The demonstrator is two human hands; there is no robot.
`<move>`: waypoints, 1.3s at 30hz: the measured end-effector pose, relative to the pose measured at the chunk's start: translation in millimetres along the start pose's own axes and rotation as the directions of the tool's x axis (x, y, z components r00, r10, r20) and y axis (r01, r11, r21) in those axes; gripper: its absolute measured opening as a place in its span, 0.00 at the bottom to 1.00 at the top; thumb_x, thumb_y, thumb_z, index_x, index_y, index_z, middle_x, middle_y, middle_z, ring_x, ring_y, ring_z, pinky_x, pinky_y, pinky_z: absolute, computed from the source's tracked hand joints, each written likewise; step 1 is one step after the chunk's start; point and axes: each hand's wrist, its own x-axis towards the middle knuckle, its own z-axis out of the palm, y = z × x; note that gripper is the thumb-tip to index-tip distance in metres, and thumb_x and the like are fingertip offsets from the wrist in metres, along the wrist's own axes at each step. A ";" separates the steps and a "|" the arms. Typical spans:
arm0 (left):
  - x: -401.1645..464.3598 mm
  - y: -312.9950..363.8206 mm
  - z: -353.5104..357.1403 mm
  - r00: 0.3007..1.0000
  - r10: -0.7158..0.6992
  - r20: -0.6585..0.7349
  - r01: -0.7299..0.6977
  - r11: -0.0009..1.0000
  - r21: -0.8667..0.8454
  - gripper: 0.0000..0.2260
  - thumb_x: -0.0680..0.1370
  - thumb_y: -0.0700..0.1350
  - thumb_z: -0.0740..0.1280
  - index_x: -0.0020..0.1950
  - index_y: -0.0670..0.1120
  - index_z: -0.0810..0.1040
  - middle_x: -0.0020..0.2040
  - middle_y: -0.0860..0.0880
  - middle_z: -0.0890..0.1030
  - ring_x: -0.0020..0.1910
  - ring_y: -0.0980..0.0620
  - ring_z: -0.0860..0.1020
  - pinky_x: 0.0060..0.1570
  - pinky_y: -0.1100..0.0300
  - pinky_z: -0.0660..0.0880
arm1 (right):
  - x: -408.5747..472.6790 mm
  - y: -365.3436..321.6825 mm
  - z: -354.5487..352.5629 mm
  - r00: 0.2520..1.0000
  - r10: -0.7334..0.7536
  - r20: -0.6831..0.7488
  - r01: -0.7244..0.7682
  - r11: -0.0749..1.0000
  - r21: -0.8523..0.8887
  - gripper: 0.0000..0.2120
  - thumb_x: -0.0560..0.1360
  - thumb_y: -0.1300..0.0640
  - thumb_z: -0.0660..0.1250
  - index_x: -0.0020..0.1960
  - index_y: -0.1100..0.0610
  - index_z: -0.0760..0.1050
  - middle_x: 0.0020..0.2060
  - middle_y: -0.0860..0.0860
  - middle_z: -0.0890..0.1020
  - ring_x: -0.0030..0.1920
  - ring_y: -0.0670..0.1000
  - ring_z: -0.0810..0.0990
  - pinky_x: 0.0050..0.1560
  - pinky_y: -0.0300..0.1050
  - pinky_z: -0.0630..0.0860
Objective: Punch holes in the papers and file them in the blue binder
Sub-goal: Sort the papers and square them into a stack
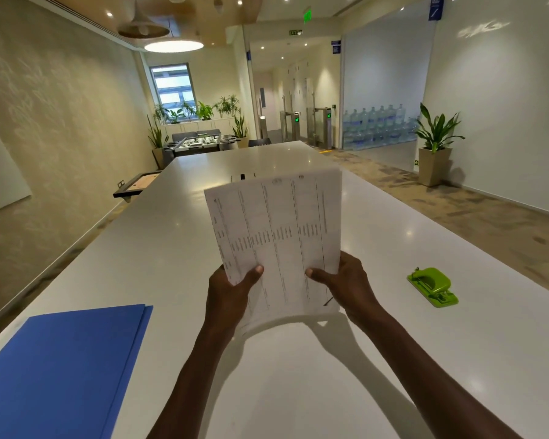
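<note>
A stack of printed papers [276, 229] stands nearly upright in front of me, its lower edge down at the white table [298, 375]. My left hand [232, 289] grips the stack's lower left side, thumb on the front sheet. My right hand [346, 280] grips the lower right side the same way. The blue binder [57, 372] lies shut on the table at the near left. A green hole punch [433, 286] sits on the table to the right, apart from both hands.
A small dark object [243, 176] lies on the table behind the papers, mostly hidden. A dark tray [137, 184] juts from the left wall beside the table. A potted plant [435, 144] stands on the floor at the far right.
</note>
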 end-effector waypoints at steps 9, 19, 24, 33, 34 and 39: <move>4.8 -3.1 0.1 1.000 -0.016 -0.007 0.016 1.000 -0.007 0.18 0.73 0.46 0.74 0.61 0.46 0.77 0.55 0.50 0.83 0.53 0.49 0.82 0.51 0.49 0.81 | 1.8 -3.3 -1.5 1.000 0.022 -0.010 -0.022 1.000 -0.019 0.21 0.68 0.58 0.75 0.60 0.54 0.76 0.50 0.46 0.83 0.48 0.47 0.82 0.36 0.43 0.82; -1.3 -23.4 2.1 1.000 0.007 -0.018 -0.004 0.985 0.171 0.17 0.75 0.45 0.72 0.63 0.47 0.76 0.57 0.52 0.81 0.54 0.50 0.79 0.49 0.57 0.79 | -0.9 23.8 0.9 0.999 0.050 -0.003 -0.050 0.996 -0.071 0.24 0.68 0.60 0.75 0.62 0.56 0.74 0.53 0.50 0.82 0.53 0.53 0.82 0.35 0.36 0.78; 10.0 1.8 -3.4 0.990 0.137 0.010 -0.133 0.936 0.327 0.19 0.76 0.43 0.70 0.66 0.44 0.73 0.56 0.52 0.78 0.53 0.51 0.77 0.45 0.64 0.76 | 12.2 -23.5 -6.9 0.950 -0.248 -0.192 0.180 0.933 -0.313 0.47 0.61 0.52 0.80 0.71 0.53 0.56 0.67 0.50 0.68 0.64 0.50 0.70 0.61 0.45 0.71; 18.3 46.9 -25.3 0.916 0.355 0.186 -0.394 0.705 0.590 0.10 0.78 0.42 0.66 0.59 0.45 0.75 0.51 0.47 0.81 0.44 0.49 0.78 0.38 0.55 0.78 | 15.6 -114.9 -37.6 0.737 -0.674 -0.046 0.371 0.460 -0.807 0.55 0.61 0.41 0.76 0.77 0.57 0.49 0.75 0.55 0.57 0.75 0.55 0.54 0.73 0.60 0.49; 17.7 50.6 -26.5 0.901 0.365 0.236 -0.429 0.660 0.617 0.09 0.78 0.41 0.66 0.58 0.45 0.75 0.51 0.47 0.82 0.42 0.50 0.77 0.34 0.61 0.75 | 17.8 -118.3 -39.8 0.748 -0.663 -0.002 0.406 0.461 -0.789 0.52 0.62 0.43 0.77 0.76 0.56 0.52 0.73 0.55 0.62 0.73 0.54 0.59 0.72 0.58 0.54; 12.8 58.1 -28.2 0.850 0.397 0.345 -0.516 0.504 0.693 0.08 0.79 0.42 0.66 0.58 0.47 0.75 0.51 0.47 0.83 0.38 0.53 0.76 0.31 0.73 0.66 | 14.3 -119.4 -47.2 0.889 -0.446 0.102 0.429 0.737 -0.523 0.28 0.65 0.56 0.77 0.63 0.51 0.71 0.54 0.46 0.79 0.51 0.45 0.78 0.45 0.37 0.76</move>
